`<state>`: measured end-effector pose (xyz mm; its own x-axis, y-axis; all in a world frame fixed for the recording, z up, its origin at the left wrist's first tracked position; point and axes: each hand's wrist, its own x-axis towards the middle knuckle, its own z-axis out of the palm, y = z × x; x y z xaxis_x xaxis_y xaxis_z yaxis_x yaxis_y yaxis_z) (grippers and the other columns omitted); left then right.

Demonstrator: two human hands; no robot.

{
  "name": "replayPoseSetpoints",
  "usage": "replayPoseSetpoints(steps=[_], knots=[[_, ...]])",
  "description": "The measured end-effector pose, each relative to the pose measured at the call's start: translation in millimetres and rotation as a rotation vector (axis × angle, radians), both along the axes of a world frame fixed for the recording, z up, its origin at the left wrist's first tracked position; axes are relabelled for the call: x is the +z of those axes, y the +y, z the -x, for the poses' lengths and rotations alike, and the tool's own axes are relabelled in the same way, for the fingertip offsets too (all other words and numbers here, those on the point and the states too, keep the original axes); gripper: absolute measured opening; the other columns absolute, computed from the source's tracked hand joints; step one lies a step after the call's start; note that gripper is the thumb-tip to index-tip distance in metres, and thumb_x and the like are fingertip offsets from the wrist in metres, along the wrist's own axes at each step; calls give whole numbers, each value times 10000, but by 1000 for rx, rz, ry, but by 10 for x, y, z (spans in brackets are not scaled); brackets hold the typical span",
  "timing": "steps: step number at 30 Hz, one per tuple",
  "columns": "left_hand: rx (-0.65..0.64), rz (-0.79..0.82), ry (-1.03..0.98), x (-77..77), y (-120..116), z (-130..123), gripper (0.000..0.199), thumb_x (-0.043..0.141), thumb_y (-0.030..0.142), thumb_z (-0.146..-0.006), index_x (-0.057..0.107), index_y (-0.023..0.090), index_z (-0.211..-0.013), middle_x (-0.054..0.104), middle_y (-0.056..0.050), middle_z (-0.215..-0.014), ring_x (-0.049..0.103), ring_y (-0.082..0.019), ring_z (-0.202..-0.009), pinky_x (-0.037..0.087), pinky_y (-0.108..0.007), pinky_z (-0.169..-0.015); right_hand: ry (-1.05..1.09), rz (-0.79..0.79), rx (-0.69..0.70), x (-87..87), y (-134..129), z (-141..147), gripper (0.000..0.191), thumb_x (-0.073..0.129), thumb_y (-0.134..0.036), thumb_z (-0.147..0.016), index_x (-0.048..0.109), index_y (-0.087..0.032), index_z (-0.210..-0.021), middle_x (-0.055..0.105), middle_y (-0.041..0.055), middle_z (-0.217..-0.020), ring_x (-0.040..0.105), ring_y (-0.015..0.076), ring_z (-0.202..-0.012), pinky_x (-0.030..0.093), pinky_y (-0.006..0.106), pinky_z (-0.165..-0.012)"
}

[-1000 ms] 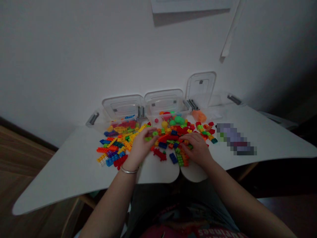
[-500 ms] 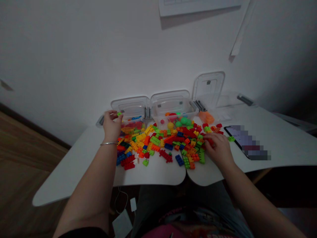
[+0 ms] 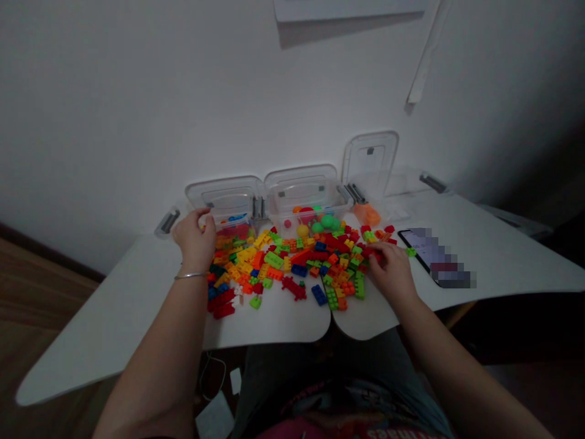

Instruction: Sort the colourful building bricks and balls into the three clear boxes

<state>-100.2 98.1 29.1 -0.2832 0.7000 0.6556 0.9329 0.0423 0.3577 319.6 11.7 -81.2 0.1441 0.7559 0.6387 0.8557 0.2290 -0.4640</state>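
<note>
Two hands (image 3: 195, 235) (image 3: 390, 265), three lids (image 3: 223, 189) (image 3: 301, 175) (image 3: 371, 164), one phone (image 3: 434, 256)

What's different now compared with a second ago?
The left hand moved left from the block pile toward the left clear box; the green piece it held no longer shows. The right hand shifted right to the pile's edge. Phone and boxes stayed put.
</note>
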Motion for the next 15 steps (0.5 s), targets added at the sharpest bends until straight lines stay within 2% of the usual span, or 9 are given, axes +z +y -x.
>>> replayPoseSetpoints(steps=[2,5,10,15], knots=[[-112,-101,40,-69,-127,-88,352,463,292,-843,665,163,-1100,692,-111,-1090,584,-269,-1095,375,-432,-1024,31,29,-50,-13,9,3,281,522,-288,-812,657,-166,-1026,693,130,-1049,600,285,-1005,441,462,-917],[-290,-143,83,-192,-335,-327,283,468,296,-860,650,183,-1045,682,-93,-1135,568,-258,-1126,366,-430,-1041,45,88,-92,-25,19,18,360,526,-309,-799,635,-138,-1097,682,156,-1083,593,298,-1026,438,469,-931],[-513,-46,140,-450,-551,-755,260,477,266,-889,633,198,-1086,680,-79,-1132,561,-250,-1117,393,-437,-1024,-10,142,-69,-3,12,28,401,522,-288,-800,634,-146,-1158,686,143,-1125,595,294,-1041,438,451,-936],[-609,68,285,-630,-580,-902,249,517,215,-881,661,219,-1084,676,-56,-1167,543,-257,-1134,362,-468,-1055,-94,152,43,3,4,9,304,543,-262,-794,686,-183,-1051,714,96,-1071,595,279,-1023,432,443,-947]])
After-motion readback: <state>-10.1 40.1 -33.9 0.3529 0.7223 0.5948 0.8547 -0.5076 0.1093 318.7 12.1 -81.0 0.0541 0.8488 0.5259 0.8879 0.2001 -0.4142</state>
